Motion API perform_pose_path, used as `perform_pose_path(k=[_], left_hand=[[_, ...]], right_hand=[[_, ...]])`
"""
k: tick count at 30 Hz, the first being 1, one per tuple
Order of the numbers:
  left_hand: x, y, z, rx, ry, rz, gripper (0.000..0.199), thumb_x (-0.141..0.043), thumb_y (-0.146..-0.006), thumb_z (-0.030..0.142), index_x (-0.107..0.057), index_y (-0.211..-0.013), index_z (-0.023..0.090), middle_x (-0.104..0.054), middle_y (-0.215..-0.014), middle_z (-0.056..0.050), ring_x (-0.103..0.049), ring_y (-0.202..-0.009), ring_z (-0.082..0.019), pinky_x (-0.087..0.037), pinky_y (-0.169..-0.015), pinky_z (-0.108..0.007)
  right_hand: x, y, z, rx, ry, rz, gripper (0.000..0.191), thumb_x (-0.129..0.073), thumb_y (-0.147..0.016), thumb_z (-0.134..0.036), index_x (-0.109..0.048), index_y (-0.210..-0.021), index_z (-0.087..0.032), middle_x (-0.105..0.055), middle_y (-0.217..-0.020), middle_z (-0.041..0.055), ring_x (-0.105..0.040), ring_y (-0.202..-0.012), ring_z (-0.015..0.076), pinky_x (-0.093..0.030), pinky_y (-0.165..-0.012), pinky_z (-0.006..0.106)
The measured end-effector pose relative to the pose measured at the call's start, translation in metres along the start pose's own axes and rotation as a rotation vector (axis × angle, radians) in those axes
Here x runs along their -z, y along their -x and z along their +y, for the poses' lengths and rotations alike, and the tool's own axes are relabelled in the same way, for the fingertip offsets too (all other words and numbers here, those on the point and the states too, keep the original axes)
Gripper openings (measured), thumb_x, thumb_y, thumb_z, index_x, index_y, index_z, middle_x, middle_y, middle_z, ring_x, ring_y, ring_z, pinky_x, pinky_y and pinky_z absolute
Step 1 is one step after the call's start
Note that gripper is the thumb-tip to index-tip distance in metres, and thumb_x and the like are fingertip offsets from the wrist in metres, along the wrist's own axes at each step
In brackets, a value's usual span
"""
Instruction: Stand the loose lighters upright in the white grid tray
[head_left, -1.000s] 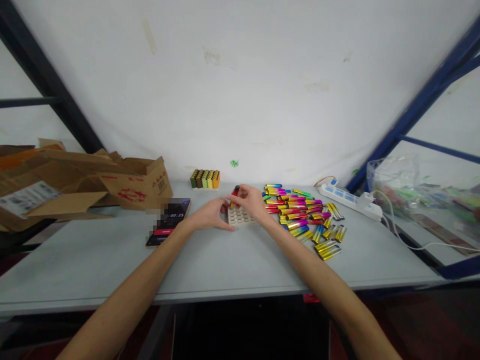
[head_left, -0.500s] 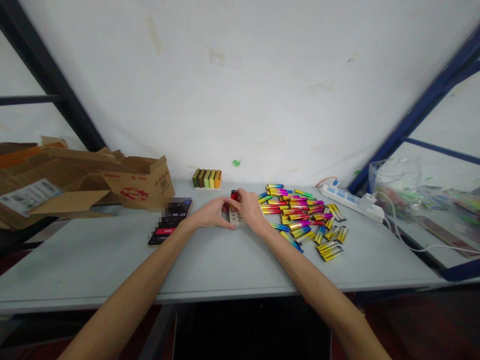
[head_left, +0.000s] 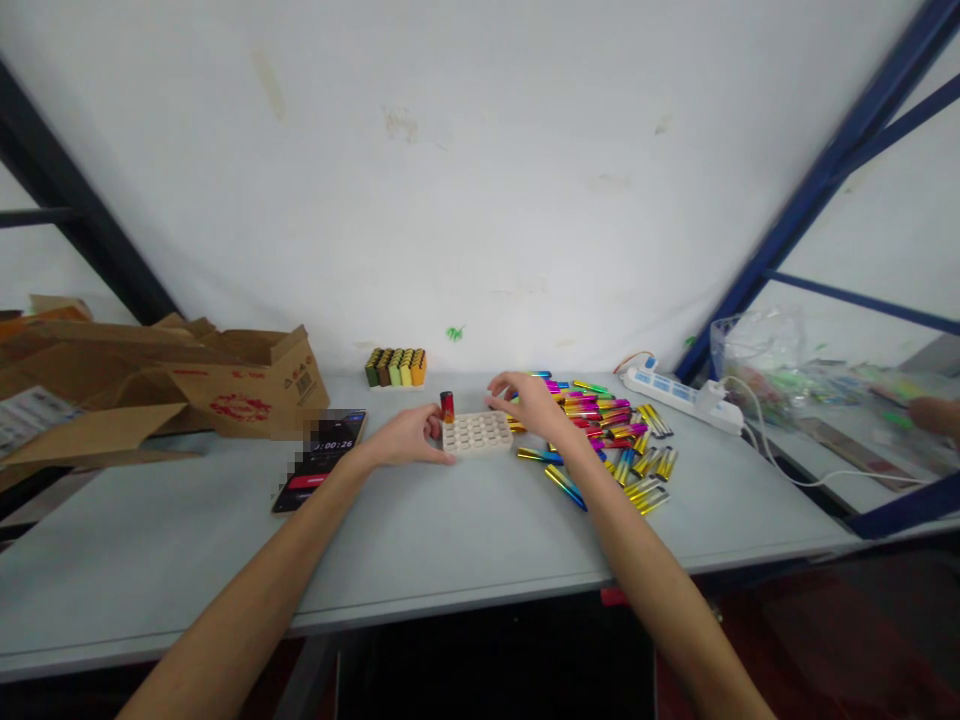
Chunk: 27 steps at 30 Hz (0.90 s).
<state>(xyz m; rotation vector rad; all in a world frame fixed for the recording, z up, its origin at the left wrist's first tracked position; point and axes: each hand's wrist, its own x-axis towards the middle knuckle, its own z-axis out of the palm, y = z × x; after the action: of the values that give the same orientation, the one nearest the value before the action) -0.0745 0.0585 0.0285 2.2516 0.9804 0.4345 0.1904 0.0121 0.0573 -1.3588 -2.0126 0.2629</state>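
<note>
A white tray with rows of round holes lies on the table in front of me. One red lighter with a dark top stands upright at its back left corner. My left hand grips the tray's left end, thumb at the front corner and fingers curled beside the lighter. Over the tray's right end, my right hand hovers with fingers bent and apart, holding nothing. Beneath and beyond it spreads a loose pile of shiny metallic lighters in gold, pink, red and blue, partly hidden by my right forearm.
A filled block of lighters stands by the wall. To the left are a phone running a timer and open cardboard boxes. A power strip with a white cable lies right, near plastic bags. Another person's hand shows at the right edge.
My right hand has let go of the red lighter and moved right, toward the pile. The lighter now stands in the tray. My left hand stays at the tray's left end.
</note>
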Motion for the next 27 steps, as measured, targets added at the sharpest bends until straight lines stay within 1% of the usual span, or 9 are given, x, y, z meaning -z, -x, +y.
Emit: perform_pose_path(k=[2,4,7,12,16,18,21,25,27], left_hand=[[0.002,0.0,0.001,0.01,0.046,-0.032,0.064,-0.085,-0.059,0.057,-0.061,-0.104,0.019,-0.068,-0.086,-0.001,-0.062,-0.077,-0.02,-0.047,-0.067,-0.03],[0.005,0.0,0.002,0.025,0.102,-0.053,0.062,-0.085,-0.059,0.056,-0.059,-0.103,0.02,-0.068,-0.086,0.0,-0.063,-0.076,-0.02,-0.047,-0.066,-0.03],[0.007,0.001,0.003,0.044,0.148,-0.061,0.062,-0.086,-0.058,0.054,-0.058,-0.102,0.019,-0.067,-0.084,0.0,-0.061,-0.074,-0.019,-0.047,-0.066,-0.03],[0.006,0.0,0.004,0.051,0.154,-0.057,0.064,-0.086,-0.057,0.054,-0.059,-0.103,0.019,-0.067,-0.085,0.0,-0.06,-0.074,-0.019,-0.047,-0.066,-0.03],[0.005,-0.001,0.003,0.056,0.099,-0.051,0.062,-0.085,-0.058,0.056,-0.058,-0.101,0.02,-0.067,-0.086,0.0,-0.061,-0.075,-0.019,-0.046,-0.065,-0.029],[0.006,-0.002,0.003,0.07,0.084,-0.054,0.061,-0.085,-0.058,0.056,-0.057,-0.099,0.021,-0.066,-0.086,0.0,-0.061,-0.075,-0.019,-0.046,-0.064,-0.029],[0.006,-0.003,0.003,0.08,0.088,-0.062,0.061,-0.085,-0.058,0.056,-0.055,-0.097,0.022,-0.066,-0.085,0.001,-0.062,-0.074,-0.019,-0.046,-0.063,-0.029],[0.006,-0.003,0.006,0.075,0.108,-0.071,0.057,-0.085,-0.059,0.054,-0.054,-0.095,0.022,-0.064,-0.082,0.003,-0.061,-0.071,-0.018,-0.045,-0.061,-0.029],[0.006,-0.002,0.008,0.075,0.109,-0.068,0.056,-0.085,-0.06,0.053,-0.054,-0.094,0.022,-0.064,-0.08,0.003,-0.06,-0.07,-0.018,-0.044,-0.06,-0.028]], right_hand=[[0.025,0.01,0.016,0.002,0.077,-0.085,0.009,-0.071,-0.092,-0.025,-0.076,-0.095,-0.018,-0.076,-0.095,0.0068,-0.067,-0.086,0.0197,-0.047,-0.082,0.03],[0.039,0.022,0.031,-0.032,0.137,-0.215,0.009,-0.073,-0.09,-0.024,-0.077,-0.095,-0.019,-0.076,-0.096,0.0072,-0.067,-0.086,0.0207,-0.047,-0.081,0.031],[0.04,0.037,0.05,-0.021,0.249,-0.343,0.012,-0.073,-0.089,-0.023,-0.077,-0.099,-0.017,-0.075,-0.1,0.0096,-0.067,-0.094,0.0231,-0.047,-0.086,0.032],[0.032,0.041,0.059,0.076,0.353,-0.342,0.013,-0.068,-0.093,-0.024,-0.075,-0.101,-0.015,-0.072,-0.108,0.0144,-0.064,-0.104,0.0257,-0.046,-0.093,0.035],[0.047,0.037,0.048,0.058,0.198,-0.224,0.02,-0.062,-0.098,-0.033,-0.072,-0.102,-0.016,-0.073,-0.101,0.0115,-0.066,-0.091,0.0232,-0.048,-0.082,0.033],[0.055,0.037,0.043,-0.009,0.042,-0.122,0.028,-0.059,-0.1,-0.042,-0.07,-0.106,-0.017,-0.075,-0.094,0.0082,-0.067,-0.081,0.021,-0.049,-0.074,0.031],[0.059,0.037,0.04,-0.112,-0.224,-0.017,0.039,-0.064,-0.094,-0.054,-0.07,-0.107,-0.018,-0.075,-0.086,0.0051,-0.066,-0.071,0.019,-0.048,-0.065,0.029],[0.052,0.029,0.037,-0.162,-0.456,0.107,0.041,-0.076,-0.082,-0.058,-0.069,-0.085,-0.018,-0.066,-0.07,0.0003,-0.058,-0.063,0.0151,-0.044,-0.058,0.026],[0.047,0.022,0.031,-0.182,-0.569,0.171,0.04,-0.079,-0.079,-0.056,-0.066,-0.077,-0.018,-0.061,-0.065,-0.0021,-0.055,-0.063,0.0135,-0.043,-0.059,0.026]])
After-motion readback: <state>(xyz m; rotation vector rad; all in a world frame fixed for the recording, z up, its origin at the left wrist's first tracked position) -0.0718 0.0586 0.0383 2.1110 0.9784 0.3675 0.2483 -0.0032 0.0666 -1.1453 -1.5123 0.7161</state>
